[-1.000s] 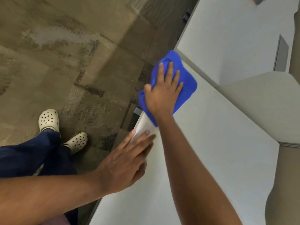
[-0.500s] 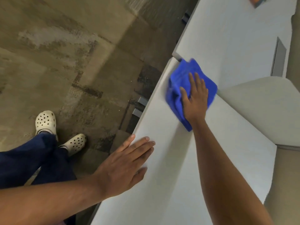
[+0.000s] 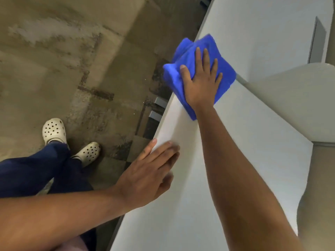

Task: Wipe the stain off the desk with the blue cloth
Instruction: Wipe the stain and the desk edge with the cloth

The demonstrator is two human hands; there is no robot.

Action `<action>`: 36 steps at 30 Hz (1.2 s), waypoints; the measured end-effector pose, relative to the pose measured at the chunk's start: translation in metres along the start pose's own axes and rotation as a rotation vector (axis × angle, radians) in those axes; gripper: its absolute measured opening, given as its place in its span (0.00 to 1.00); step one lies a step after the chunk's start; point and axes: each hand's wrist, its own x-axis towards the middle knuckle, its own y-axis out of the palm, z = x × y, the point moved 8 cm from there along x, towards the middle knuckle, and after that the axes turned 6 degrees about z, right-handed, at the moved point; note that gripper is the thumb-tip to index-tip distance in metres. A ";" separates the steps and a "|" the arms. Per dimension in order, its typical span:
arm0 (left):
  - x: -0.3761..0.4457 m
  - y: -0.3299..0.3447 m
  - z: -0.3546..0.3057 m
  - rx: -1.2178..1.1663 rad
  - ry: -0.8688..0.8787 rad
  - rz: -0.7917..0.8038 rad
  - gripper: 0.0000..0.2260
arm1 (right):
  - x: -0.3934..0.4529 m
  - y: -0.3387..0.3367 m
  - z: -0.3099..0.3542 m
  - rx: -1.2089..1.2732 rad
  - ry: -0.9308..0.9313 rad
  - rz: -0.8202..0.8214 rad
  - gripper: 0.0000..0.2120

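Note:
The blue cloth (image 3: 176, 73) lies bunched at the left edge of the white desk (image 3: 244, 151), partly hanging over the edge. My right hand (image 3: 200, 82) presses flat on top of the cloth with fingers spread. My left hand (image 3: 150, 175) rests flat on the desk's near left edge, fingers together, holding nothing. No stain shows on the visible desk surface; what lies under the cloth is hidden.
A second white desk top (image 3: 262, 29) adjoins at the back, past a seam. A grey rounded panel (image 3: 297, 100) rises on the right. Left of the desk is worn carpet floor (image 3: 63, 60), with my legs and white clogs (image 3: 54, 131) standing close.
My right hand slid the cloth right along the desk, then back left toward the edge, so the cloth now overhangs it again. My left hand stayed in place.

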 end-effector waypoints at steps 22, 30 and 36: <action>0.000 0.000 0.001 -0.057 0.021 -0.046 0.26 | -0.068 0.009 -0.045 0.024 -0.094 -0.013 0.34; -0.006 -0.002 -0.003 -0.093 0.070 -0.152 0.16 | -0.121 0.023 -0.021 0.025 0.391 -0.044 0.39; -0.009 -0.003 -0.002 -0.111 0.062 -0.161 0.11 | -0.050 0.012 0.014 -0.084 0.007 0.022 0.42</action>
